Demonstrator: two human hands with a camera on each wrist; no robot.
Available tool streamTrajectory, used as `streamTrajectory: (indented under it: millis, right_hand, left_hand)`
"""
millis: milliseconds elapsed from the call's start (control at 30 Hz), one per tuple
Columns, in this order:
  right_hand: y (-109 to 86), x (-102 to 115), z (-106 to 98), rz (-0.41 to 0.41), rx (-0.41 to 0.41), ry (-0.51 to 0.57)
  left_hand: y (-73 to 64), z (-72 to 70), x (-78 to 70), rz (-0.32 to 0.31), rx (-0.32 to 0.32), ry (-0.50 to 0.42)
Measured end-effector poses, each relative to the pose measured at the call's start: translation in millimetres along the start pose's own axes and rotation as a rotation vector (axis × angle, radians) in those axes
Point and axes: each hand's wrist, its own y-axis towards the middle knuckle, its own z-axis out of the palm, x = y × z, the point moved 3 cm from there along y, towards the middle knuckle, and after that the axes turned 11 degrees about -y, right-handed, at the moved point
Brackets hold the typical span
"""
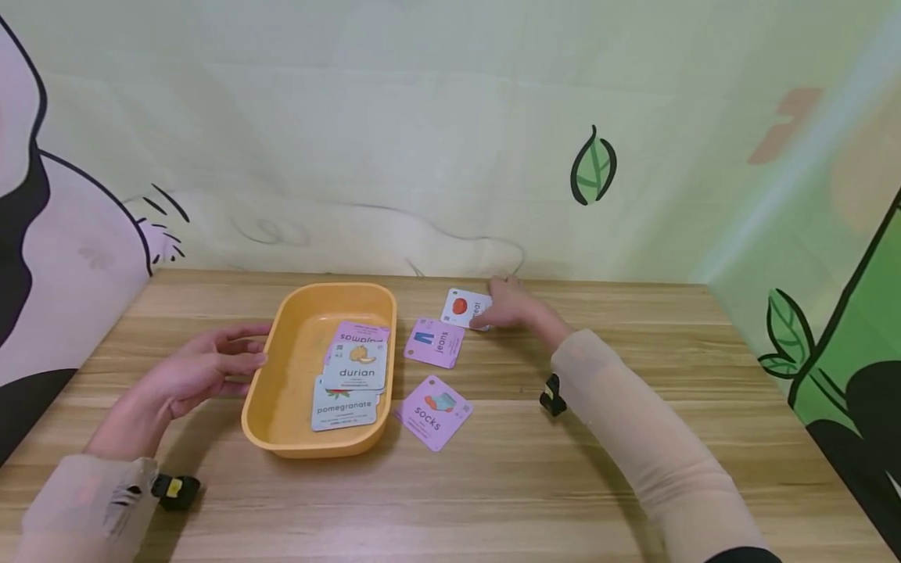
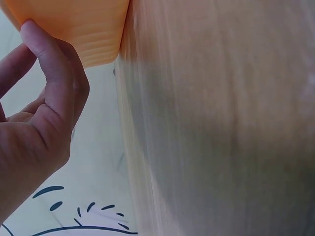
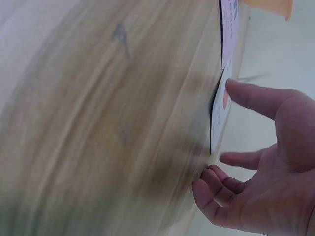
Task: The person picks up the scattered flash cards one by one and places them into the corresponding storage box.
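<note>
In the head view my left hand [image 1: 200, 367] is at the left side of a yellow tray [image 1: 278, 422], its fingertips right at the wall. The left wrist view shows a fingertip against the tray's wall. A durian card [image 1: 357, 367], a pomegranate card [image 1: 345, 408] and a partly covered pajamas card [image 1: 348, 332] lie inside. My right hand [image 1: 517, 303] reaches to the far table edge, thumb on a white card [image 1: 457, 305] with a red picture. Its other fingers are spread apart from the thumb in the right wrist view. The hand hides part of that card's word.
A purple jeans card [image 1: 434, 342] and a purple socks card [image 1: 436, 413] lie right of the tray on the wooden table [image 1: 507, 485]. A printed fabric backdrop [image 1: 450, 156] rises behind the table's back edge.
</note>
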Motion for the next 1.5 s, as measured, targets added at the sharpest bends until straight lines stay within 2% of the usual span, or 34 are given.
streamTrajectory:
  millis: [100, 233, 533, 1000, 1267, 1500]
  right_hand:
    - [0.2, 1, 0, -0.019, -0.014, -0.016]
    - [0.0, 0, 1, -0.001, -0.035, 0.009]
    - [3.5, -7, 4, 0.044, -0.121, 0.161]
    - [9.9, -17, 8, 0.114, -0.198, 0.436]
    - [8.3, -21, 9, 0.161, -0.152, 0.686]
    - [5.8, -23, 10, 0.182, -0.096, 0.806]
  left_hand:
    - [0.2, 0.3, 0.1, 0.000, -0.004, 0.003]
    - [0.3, 0.7, 0.2, -0.001, -0.009, 0.008]
    - [0.4, 0.5, 0.5, -0.007, -0.011, 0.011]
    - [1.8, 1.2, 0.0, -0.011, -0.004, 0.003]
    - [2.4, 0.8, -0.5, -0.010, -0.002, 0.006]
    - [1.5, 1.3, 0.0, -0.010, -0.005, 0.005]
